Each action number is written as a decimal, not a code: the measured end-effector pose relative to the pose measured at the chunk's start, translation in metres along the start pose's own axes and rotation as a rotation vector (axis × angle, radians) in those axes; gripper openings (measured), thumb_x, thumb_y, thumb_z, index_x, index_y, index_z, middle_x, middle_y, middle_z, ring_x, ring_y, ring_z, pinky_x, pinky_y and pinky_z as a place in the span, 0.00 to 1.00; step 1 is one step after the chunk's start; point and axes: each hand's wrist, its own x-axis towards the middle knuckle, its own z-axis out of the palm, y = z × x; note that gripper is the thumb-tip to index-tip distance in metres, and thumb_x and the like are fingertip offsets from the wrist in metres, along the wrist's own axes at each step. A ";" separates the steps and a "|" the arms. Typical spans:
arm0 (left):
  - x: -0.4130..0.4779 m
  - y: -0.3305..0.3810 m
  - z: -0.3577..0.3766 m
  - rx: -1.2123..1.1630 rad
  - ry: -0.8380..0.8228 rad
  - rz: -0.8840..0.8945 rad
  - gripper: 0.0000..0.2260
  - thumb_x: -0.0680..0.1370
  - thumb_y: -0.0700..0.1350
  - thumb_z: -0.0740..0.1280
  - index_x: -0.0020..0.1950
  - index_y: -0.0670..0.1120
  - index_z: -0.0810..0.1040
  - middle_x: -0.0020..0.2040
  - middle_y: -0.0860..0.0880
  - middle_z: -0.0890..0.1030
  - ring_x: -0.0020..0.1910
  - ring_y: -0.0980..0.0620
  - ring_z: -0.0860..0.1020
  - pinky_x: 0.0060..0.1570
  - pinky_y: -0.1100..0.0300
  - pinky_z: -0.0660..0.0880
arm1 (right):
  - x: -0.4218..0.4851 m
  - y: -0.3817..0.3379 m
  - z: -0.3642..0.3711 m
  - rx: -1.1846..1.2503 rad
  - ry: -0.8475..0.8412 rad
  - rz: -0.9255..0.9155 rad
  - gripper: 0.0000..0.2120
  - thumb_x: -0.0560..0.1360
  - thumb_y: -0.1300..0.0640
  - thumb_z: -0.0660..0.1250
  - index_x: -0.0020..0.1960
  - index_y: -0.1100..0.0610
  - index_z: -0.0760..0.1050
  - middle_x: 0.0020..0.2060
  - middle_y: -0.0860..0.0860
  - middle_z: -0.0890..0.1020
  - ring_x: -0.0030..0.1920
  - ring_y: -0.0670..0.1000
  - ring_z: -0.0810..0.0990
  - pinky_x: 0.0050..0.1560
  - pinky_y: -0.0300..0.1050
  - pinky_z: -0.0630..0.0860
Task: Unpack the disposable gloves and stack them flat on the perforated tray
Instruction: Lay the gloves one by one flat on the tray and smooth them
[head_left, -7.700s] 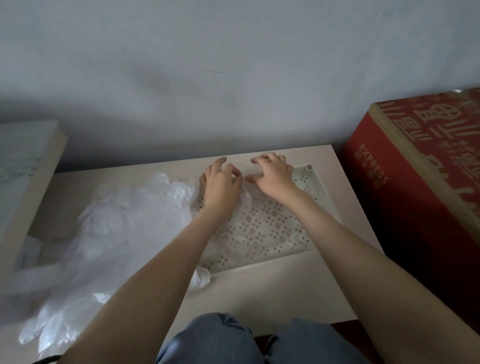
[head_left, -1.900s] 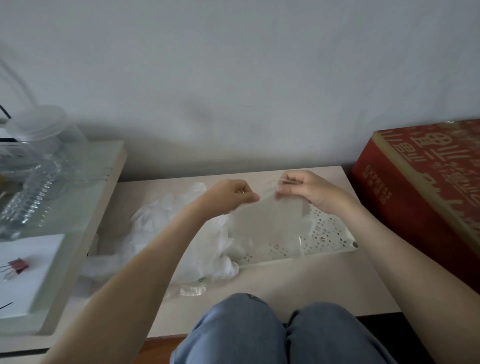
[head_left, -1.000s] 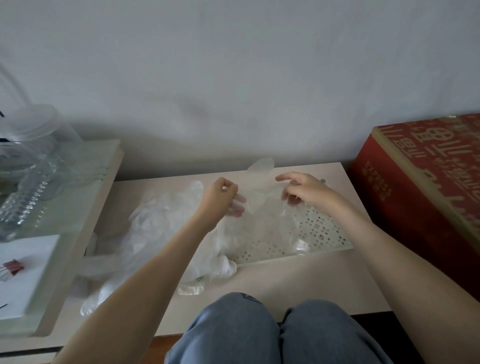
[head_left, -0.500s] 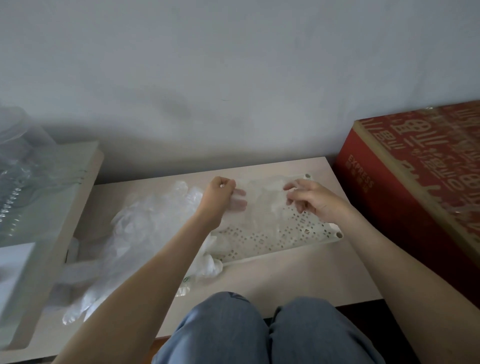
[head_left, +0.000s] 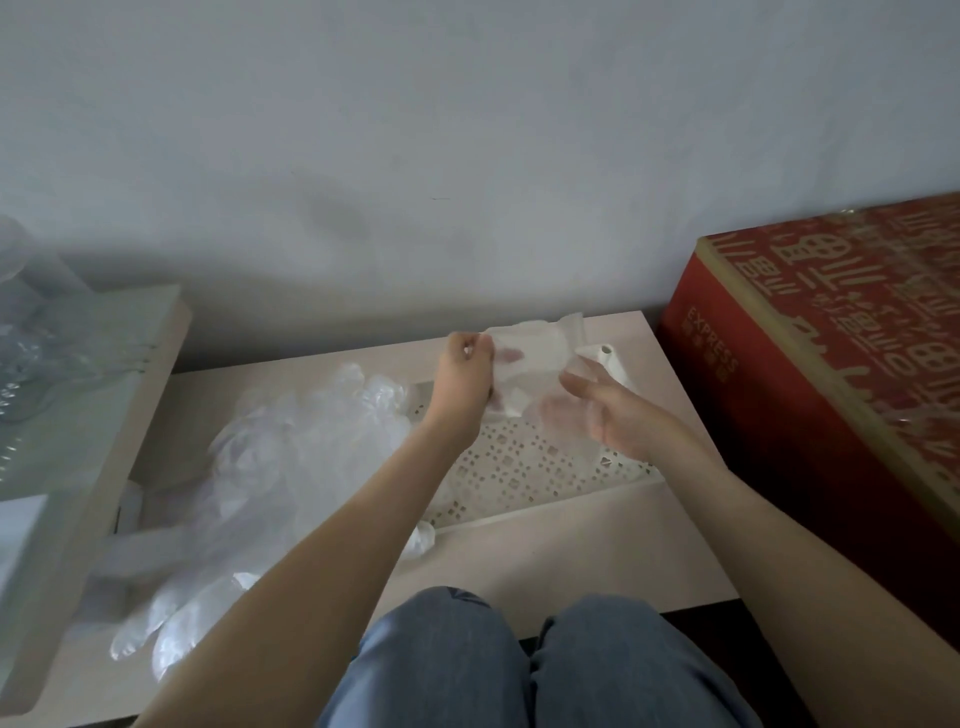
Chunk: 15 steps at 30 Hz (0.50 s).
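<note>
A thin clear disposable glove (head_left: 537, 349) is held up over the far end of the white perforated tray (head_left: 524, 475). My left hand (head_left: 464, 385) pinches the glove's left edge with curled fingers. My right hand (head_left: 609, 418) is under the glove's right side with its fingers spread, and the film drapes over them. The glove's far end folds up above the tray's back corner. A loose heap of more clear gloves (head_left: 291, 457) lies on the table left of the tray, partly over its left edge.
A big red carton (head_left: 841, 374) stands close on the right. A raised shelf (head_left: 88, 395) with a clear plastic container (head_left: 26, 322) is on the left. The wall runs right behind the table. My knees (head_left: 519, 665) sit at the table's front edge (head_left: 597, 571).
The glove has been lifted off the tray and pulled toward its far end. My right hand has let go of its pinch and spread its fingers under the film.
</note>
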 end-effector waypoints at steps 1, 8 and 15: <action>0.001 -0.001 0.002 -0.007 0.008 -0.010 0.06 0.83 0.45 0.56 0.52 0.43 0.68 0.40 0.55 0.83 0.32 0.50 0.73 0.32 0.55 0.76 | 0.001 -0.002 0.003 0.034 0.041 -0.009 0.38 0.68 0.49 0.73 0.72 0.52 0.61 0.59 0.54 0.80 0.57 0.56 0.81 0.61 0.56 0.75; 0.010 -0.024 -0.008 0.311 0.088 -0.079 0.06 0.83 0.44 0.54 0.52 0.43 0.67 0.45 0.46 0.80 0.28 0.53 0.70 0.20 0.65 0.66 | -0.010 -0.011 -0.005 0.036 0.198 0.025 0.20 0.77 0.70 0.60 0.66 0.56 0.67 0.32 0.57 0.77 0.30 0.52 0.76 0.38 0.46 0.75; 0.020 -0.058 -0.021 0.662 -0.061 -0.055 0.06 0.82 0.42 0.55 0.49 0.43 0.68 0.41 0.45 0.81 0.26 0.51 0.76 0.29 0.59 0.73 | -0.021 -0.005 -0.015 -0.649 0.257 0.037 0.20 0.75 0.67 0.64 0.65 0.54 0.69 0.36 0.57 0.79 0.27 0.49 0.72 0.27 0.36 0.69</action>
